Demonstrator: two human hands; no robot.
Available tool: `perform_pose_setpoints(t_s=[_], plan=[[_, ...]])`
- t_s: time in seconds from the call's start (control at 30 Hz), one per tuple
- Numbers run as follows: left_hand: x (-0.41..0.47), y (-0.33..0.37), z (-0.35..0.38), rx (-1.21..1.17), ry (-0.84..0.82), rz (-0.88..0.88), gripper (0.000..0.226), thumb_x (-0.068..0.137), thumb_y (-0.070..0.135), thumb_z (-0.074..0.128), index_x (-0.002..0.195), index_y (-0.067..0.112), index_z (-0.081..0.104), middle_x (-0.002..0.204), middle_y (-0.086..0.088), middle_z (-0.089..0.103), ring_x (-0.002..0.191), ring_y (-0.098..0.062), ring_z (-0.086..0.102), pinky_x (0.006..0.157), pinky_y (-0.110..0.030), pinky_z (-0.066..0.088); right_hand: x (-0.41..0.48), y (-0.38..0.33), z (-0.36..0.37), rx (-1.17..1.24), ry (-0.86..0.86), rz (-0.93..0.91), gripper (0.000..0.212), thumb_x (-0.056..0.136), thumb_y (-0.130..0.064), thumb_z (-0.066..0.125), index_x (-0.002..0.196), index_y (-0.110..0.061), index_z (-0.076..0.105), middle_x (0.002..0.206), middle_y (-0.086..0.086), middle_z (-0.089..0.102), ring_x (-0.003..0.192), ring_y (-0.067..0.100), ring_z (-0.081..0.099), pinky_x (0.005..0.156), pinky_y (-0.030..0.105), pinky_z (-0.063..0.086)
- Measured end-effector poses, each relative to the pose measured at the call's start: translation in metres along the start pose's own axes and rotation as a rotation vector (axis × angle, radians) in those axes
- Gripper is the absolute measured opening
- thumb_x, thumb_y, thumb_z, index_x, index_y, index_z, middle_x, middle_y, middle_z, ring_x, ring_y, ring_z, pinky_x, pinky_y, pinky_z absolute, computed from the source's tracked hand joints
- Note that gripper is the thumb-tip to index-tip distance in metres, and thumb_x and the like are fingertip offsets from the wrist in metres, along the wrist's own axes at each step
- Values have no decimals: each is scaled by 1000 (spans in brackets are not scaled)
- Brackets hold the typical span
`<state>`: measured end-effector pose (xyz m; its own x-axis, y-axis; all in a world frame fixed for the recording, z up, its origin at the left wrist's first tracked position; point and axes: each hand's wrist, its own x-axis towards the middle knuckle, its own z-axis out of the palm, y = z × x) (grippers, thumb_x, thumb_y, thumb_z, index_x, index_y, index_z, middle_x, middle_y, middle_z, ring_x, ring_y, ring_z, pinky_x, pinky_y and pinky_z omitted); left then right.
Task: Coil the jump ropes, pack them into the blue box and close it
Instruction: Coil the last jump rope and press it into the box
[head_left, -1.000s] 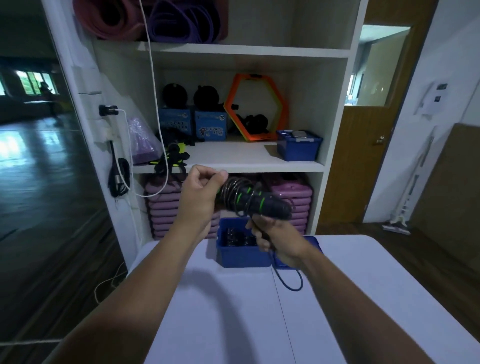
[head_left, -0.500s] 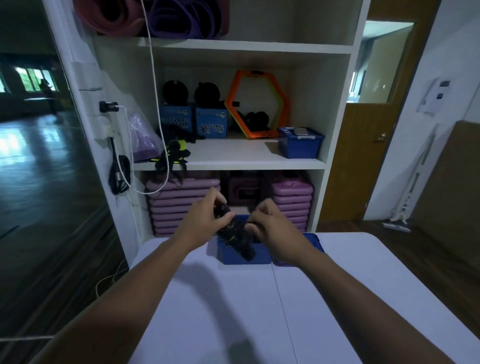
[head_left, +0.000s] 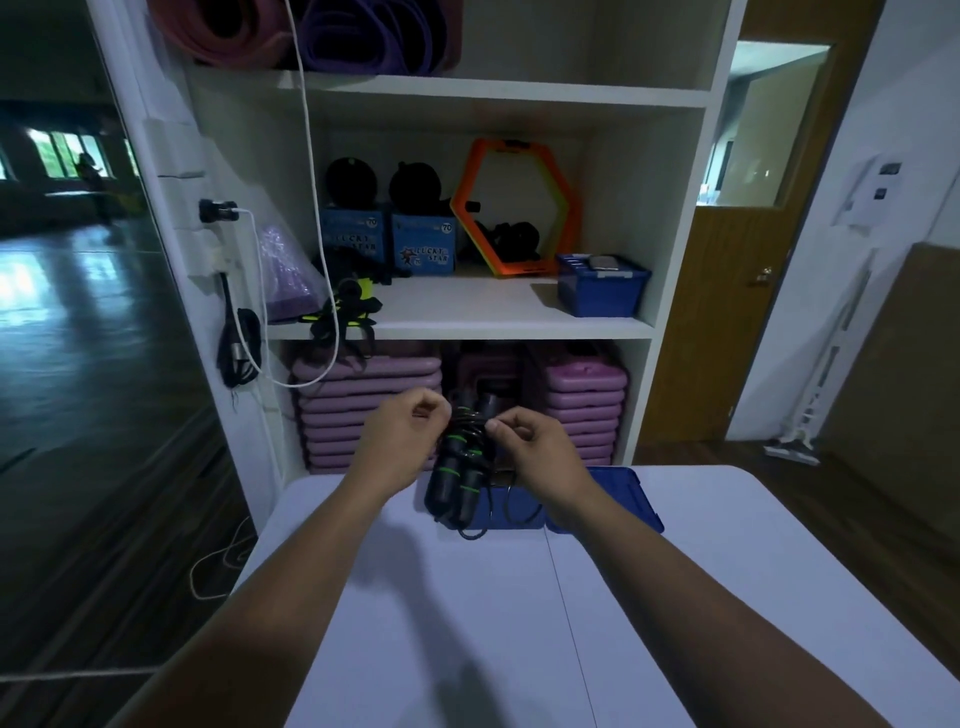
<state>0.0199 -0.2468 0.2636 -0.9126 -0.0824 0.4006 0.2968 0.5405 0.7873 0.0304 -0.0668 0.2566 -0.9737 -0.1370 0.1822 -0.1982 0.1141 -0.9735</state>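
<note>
A black jump rope (head_left: 460, 467) with green-ringed handles hangs coiled between my hands, handles pointing down over the blue box (head_left: 511, 512). My left hand (head_left: 402, 441) pinches the cord at the bundle's top left. On the bundle's right side, my right hand (head_left: 535, 452) pinches the cord with thumb and forefinger. The open blue box stands at the far edge of the white table (head_left: 493, 623), mostly hidden behind the rope and my right hand. Its blue lid (head_left: 623, 499) lies beside it on the right.
A white shelf unit (head_left: 467, 322) stands right behind the table, holding another blue box (head_left: 602, 288), an orange hexagon frame (head_left: 514, 208), a further rope bundle (head_left: 348, 312) and purple step boards (head_left: 363, 405). A white cable (head_left: 306, 208) hangs down its left side. A wooden door is at right.
The rope bundle has gone from raised and sideways down to the box, then turned so the handles point downward. Both hands have shifted to pinching the cord near the bundle's top.
</note>
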Motion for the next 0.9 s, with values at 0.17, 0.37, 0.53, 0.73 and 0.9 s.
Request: perform_pose_setpoints(t_s=[0.17, 0.37, 0.53, 0.73, 0.9], plan=[[-8, 7, 6, 265, -341, 0, 62, 75, 44, 70, 133, 32, 52, 105, 13, 69, 92, -7, 64, 75, -29, 54, 12, 1, -3, -257, 60, -33, 18, 85, -41, 65, 79, -24, 69, 77, 3, 72, 80, 29, 71, 71, 51, 60], [-7, -1, 30, 687, -221, 86, 112, 70, 56, 79, 152, 18, 13, 137, -10, 50, 112, -30, 58, 81, -42, 52, 21, -21, -5, -541, -31, -93, 12, 93, -22, 65, 83, -17, 70, 77, 5, 74, 74, 20, 72, 76, 42, 59], [-9, 0, 21, 526, -80, 135, 81, 76, 39, 74, 143, 30, 28, 126, -4, 39, 86, -30, 60, 64, -41, 54, 21, -47, -24, -762, -172, -205, 15, 96, -26, 61, 94, -14, 70, 81, 1, 73, 73, 11, 67, 67, 26, 53], [-9, 19, 11, 136, -148, 208, 68, 68, 27, 80, 129, 33, 51, 111, 6, 54, 95, -11, 54, 75, -23, 44, 10, -49, -36, -879, -62, -541, 18, 96, -29, 59, 103, -15, 67, 91, -1, 63, 76, 15, 56, 65, 27, 40], [-10, 29, 7, -176, -256, 112, 59, 73, 15, 82, 118, 43, 57, 101, 11, 69, 90, -2, 65, 77, -22, 49, 0, -49, -37, -956, 87, -665, 24, 96, -31, 59, 103, -9, 62, 109, 2, 49, 77, 18, 55, 66, 32, 47]])
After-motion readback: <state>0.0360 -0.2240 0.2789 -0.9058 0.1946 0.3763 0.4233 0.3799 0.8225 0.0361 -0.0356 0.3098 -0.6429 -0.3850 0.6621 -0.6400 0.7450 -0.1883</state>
